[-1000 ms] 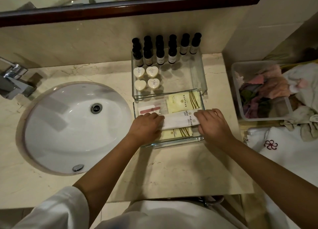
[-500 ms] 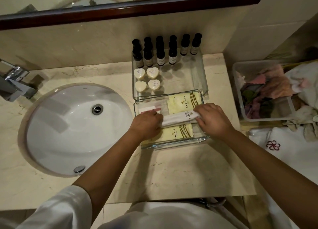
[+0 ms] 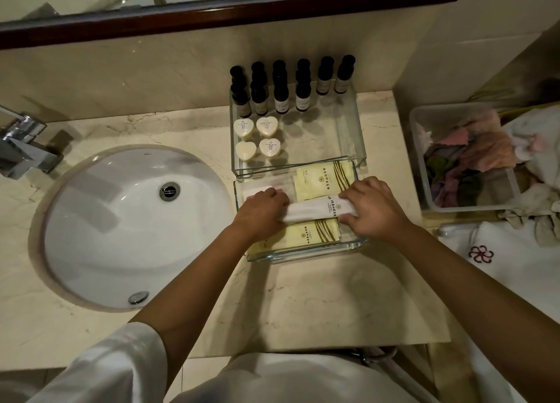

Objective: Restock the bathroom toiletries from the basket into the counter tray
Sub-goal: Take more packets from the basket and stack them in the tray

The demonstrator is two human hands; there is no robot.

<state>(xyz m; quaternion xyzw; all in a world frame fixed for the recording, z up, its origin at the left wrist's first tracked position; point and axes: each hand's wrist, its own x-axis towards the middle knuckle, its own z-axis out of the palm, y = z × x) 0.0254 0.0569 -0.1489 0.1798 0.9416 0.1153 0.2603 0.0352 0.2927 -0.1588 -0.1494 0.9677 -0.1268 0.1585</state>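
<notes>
Two clear glass trays stand on the marble counter. The near tray holds yellow sachets and a long white packet lying across them. My left hand grips the packet's left end and my right hand grips its right end. A pink-and-white item lies under my left hand at the tray's far left. The far tray holds several dark bottles in rows and several heart-shaped soaps.
A white sink fills the counter's left part, with a chrome tap at the far left. A clear plastic bin of coloured cloths sits to the right, beside white towels. A mirror frame runs above.
Both hands have shifted the white packet slightly toward the back of the near tray; the packet now lies a little tilted across the sachets. The grip is unchanged.
</notes>
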